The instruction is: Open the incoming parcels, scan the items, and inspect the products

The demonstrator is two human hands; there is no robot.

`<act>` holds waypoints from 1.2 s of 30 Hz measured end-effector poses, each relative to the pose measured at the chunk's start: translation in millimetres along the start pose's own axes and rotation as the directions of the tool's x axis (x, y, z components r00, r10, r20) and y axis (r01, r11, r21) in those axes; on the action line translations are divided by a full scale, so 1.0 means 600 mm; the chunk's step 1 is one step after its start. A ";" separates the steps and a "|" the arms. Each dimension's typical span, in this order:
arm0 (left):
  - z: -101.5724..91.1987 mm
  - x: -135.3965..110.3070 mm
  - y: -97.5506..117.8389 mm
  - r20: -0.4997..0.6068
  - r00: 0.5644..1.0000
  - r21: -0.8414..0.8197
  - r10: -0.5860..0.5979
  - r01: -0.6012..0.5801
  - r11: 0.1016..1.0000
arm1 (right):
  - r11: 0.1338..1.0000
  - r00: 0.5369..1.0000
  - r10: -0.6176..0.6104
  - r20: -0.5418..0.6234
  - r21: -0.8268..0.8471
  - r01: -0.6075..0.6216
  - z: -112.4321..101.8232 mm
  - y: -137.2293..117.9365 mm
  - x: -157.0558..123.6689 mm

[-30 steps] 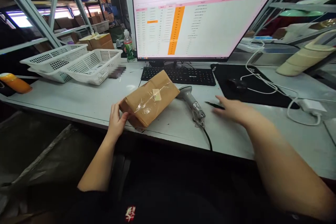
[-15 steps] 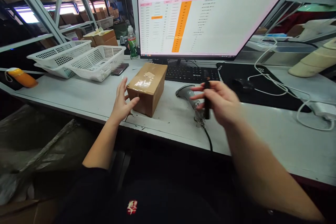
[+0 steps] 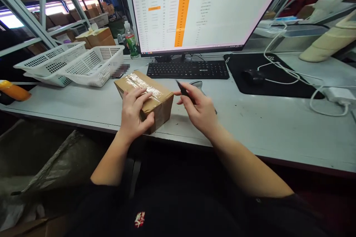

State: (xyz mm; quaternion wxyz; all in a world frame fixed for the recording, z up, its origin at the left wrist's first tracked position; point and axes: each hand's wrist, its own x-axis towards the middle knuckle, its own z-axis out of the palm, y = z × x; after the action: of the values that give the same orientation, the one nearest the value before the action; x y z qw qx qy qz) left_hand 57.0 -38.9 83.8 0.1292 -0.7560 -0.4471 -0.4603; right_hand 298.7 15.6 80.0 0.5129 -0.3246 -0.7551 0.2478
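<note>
A taped brown cardboard box sits at an angle near the front edge of the desk, clear tape shining along its top. My left hand grips its near corner, fingers across the top and thumb against the front side. In my right hand is a slim black utility knife, its pointed end up and to the left, close to the box's right corner. Behind that hand lies a grey handheld barcode scanner, mostly covered by it.
A monitor showing a spreadsheet stands behind a black keyboard. White plastic baskets and a green-labelled bottle are at the left. On the right are a mouse on a black mat and white cables.
My left hand has moved from beside the box onto its top. The box has turned and come nearer. My right hand has brought the knife leftward to the box, from over the scanner.
</note>
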 end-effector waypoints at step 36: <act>0.068 -0.011 -0.017 -0.301 0.951 -0.029 -0.069 0.063 0.998 | 0.600 0.903 -0.414 0.119 -0.710 0.369 -0.004 -0.062 -0.047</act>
State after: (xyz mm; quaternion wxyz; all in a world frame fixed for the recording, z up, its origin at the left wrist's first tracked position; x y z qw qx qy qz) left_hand 71.2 -11.9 54.4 0.1731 -0.6626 -0.4428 -0.5787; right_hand 299.5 -30.1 89.7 0.4081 -0.3321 -0.8279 -0.1943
